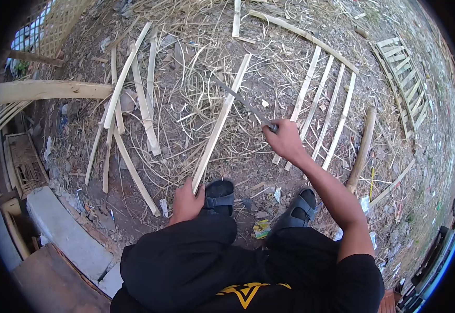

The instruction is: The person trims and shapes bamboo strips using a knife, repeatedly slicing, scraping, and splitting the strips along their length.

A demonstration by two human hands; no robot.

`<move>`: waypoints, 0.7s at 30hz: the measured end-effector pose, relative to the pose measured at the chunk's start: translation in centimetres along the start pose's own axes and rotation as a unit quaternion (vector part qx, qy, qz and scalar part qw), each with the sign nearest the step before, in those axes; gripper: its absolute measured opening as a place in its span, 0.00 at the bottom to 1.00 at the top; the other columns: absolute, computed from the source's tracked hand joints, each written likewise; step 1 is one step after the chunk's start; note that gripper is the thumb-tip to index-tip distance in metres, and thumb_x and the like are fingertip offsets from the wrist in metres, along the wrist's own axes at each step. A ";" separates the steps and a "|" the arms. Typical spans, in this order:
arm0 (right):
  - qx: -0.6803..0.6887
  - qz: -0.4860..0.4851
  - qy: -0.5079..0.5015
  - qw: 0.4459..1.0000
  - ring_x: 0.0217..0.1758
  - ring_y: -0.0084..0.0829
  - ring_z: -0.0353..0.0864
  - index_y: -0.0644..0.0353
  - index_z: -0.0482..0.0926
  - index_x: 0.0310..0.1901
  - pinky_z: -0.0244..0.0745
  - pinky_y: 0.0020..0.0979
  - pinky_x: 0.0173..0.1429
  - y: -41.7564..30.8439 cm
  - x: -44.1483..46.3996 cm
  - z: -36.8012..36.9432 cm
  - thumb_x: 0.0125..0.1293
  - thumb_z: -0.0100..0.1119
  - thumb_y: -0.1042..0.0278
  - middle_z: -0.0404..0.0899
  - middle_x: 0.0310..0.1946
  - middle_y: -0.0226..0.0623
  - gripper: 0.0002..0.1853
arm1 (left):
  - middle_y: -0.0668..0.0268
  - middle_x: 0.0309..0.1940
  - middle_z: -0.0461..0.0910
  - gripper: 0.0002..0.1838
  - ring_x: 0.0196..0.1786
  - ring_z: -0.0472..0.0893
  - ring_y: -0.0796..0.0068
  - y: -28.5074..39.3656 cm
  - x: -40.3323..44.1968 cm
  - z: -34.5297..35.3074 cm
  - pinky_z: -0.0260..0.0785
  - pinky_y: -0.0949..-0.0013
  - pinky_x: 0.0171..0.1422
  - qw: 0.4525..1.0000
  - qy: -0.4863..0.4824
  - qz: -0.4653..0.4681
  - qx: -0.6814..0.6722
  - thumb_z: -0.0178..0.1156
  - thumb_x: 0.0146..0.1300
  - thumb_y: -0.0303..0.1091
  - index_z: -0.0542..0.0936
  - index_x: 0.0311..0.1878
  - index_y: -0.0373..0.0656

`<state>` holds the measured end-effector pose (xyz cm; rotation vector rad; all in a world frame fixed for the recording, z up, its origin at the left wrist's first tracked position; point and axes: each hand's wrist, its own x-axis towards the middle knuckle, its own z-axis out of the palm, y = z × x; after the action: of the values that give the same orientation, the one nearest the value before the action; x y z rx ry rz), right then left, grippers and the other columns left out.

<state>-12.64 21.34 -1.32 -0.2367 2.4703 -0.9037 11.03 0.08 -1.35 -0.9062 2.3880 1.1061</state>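
My left hand (186,201) is closed around the near end of a long, pale bamboo strip (220,122), which slants up and away from me over the littered ground. In my right hand (285,140) is the handle of a knife (248,106) with a long, thin, dark blade. That blade points up and to the left, crossing the strip in its upper part; whether it touches the strip I cannot tell. Thin curled shavings (196,99) lie around and beyond the strip. Both my feet, in dark sandals (220,197), are just below.
Several split bamboo strips (322,104) lie side by side at right, near a bamboo pole (363,148). More strips (144,99) lean by a wooden beam (50,89) at left. A slatted bamboo frame (402,78) lies far right. Concrete blocks (65,229) stand at lower left.
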 end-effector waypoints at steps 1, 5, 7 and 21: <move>0.001 0.003 -0.002 1.000 0.23 0.45 0.81 0.69 0.84 0.32 0.76 0.41 0.34 -0.4 -0.6 0.7 0.59 0.61 0.55 0.79 0.18 0.50 0.20 | 0.48 0.23 0.80 0.11 0.31 0.82 0.42 1.2 0.2 -0.2 0.72 0.49 0.37 0.999 0.018 0.020 0.046 0.61 0.60 0.36 0.75 0.40 0.39; 0.225 0.060 -0.030 0.972 0.18 0.22 0.70 0.67 0.85 0.32 0.64 0.29 0.24 -0.6 -0.8 3.5 0.60 0.64 0.42 0.73 0.14 0.31 0.27 | 0.45 0.24 0.80 0.13 0.30 0.81 0.40 3.0 0.7 0.6 0.72 0.44 0.37 0.993 0.049 0.060 0.088 0.61 0.61 0.39 0.74 0.40 0.39; 0.335 0.121 -0.038 0.934 0.17 0.14 0.65 0.63 0.82 0.33 0.57 0.24 0.20 -0.7 -0.5 4.4 0.62 0.66 0.44 0.68 0.14 0.22 0.24 | 0.45 0.24 0.80 0.13 0.30 0.81 0.40 3.3 0.9 1.0 0.72 0.44 0.37 0.993 0.039 0.056 0.093 0.60 0.61 0.39 0.74 0.40 0.39; 0.449 0.104 -0.051 0.886 0.13 0.17 0.62 0.62 0.75 0.25 0.56 0.26 0.17 -0.7 0.6 3.1 0.63 0.67 0.52 0.64 0.11 0.24 0.21 | 0.75 0.15 0.69 0.13 0.09 0.61 0.84 3.9 4.1 -0.5 0.53 0.76 0.13 0.862 -0.365 -0.080 -0.341 0.58 0.70 0.39 0.75 0.44 0.37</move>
<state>-11.57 18.90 -3.14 0.2910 1.6939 -1.7450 5.32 -0.03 -1.15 -0.6670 1.2842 1.8563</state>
